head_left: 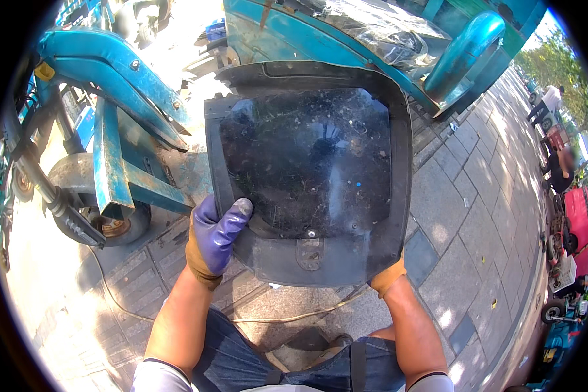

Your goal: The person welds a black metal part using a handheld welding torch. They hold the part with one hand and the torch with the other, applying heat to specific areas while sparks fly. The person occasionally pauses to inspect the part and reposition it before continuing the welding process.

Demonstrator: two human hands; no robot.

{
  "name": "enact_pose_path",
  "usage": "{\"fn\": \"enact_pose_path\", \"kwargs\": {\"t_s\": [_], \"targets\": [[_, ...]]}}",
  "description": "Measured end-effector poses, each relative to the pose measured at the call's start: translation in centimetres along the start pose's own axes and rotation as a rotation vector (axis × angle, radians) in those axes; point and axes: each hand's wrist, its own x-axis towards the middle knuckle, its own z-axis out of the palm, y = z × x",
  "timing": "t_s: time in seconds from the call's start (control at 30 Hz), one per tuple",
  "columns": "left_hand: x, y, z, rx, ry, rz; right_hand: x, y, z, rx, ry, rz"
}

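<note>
A large, dusty black plastic cover panel (304,163) is held up in front of me, its glossy, scratched middle framed by a duller raised rim. My left hand (217,234), in a purple-coated glove with a tan cuff, is closed on the panel's lower left edge. The thumb lies over the front; the other fingers are mostly hidden behind. At the lower right corner, my right hand (389,277) grips the panel from behind. Only its tan glove cuff shows, and the panel covers its fingers.
Left of the panel stands a worn teal metal frame (114,157) with a wheel (114,228). A teal vehicle body (307,29) with a curved fender (467,55) is beyond. A pale cable (300,320) crosses the paving (470,215). People and parked vehicles line the far right.
</note>
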Motion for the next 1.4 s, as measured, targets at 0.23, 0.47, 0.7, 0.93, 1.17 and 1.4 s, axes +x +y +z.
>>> {"fn": "enact_pose_path", "kwargs": {"t_s": [0.23, 0.47, 0.7, 0.93, 1.17, 1.4], "targets": [[2.5, -0.5, -1.9, -0.509, 0.236, -0.061, 0.7, -3.2, -2.3, 0.37, -0.089, 0.241], [3.0, -0.7, -3.5, -0.618, 0.249, -0.137, 1.2, -3.2, -2.1, 0.422, -0.096, 0.282], [1.9, -0.5, -1.6, -0.298, 0.107, 0.03, 0.6, -1.2, -0.3, 0.423, -0.164, 0.318], [0.0, -0.2, -0.4, 0.164, -0.025, -0.01, -0.7, 1.0, 0.7, -0.089, -0.028, -0.014], [1.6, -0.4, -1.4, -0.182, 0.114, 0.026, 0.7, -2.4, -2.1, 0.387, -0.188, 0.316], [2.8, -0.4, -2.7, -0.544, 0.245, -0.087, 1.0, -3.4, -2.4, 0.416, -0.076, 0.279]]}}
